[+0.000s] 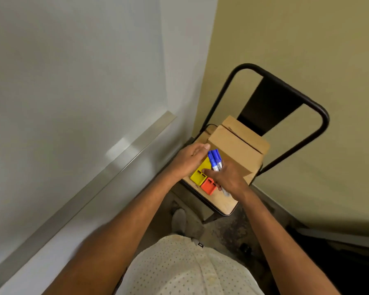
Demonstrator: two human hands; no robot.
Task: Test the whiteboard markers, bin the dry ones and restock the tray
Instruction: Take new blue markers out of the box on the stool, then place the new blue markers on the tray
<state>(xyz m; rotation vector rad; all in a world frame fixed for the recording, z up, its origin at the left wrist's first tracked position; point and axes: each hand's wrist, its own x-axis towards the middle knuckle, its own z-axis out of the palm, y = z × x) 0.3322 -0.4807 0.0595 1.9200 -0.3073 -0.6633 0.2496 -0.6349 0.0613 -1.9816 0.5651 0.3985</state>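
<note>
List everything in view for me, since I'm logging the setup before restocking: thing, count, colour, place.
markers: two, blue caps, in the right hand
holder: one, yellow, on the chair seat under the hands
holder: one, orange, beside the yellow one
box: one, brown cardboard, on the seat behind the holders
chair: one, black frame, wooden seat, by the yellow wall
whiteboard: one, white, left
tray: one, silver, under the whiteboard
left hand: over the yellow holder
right hand: gripping the markers
</note>
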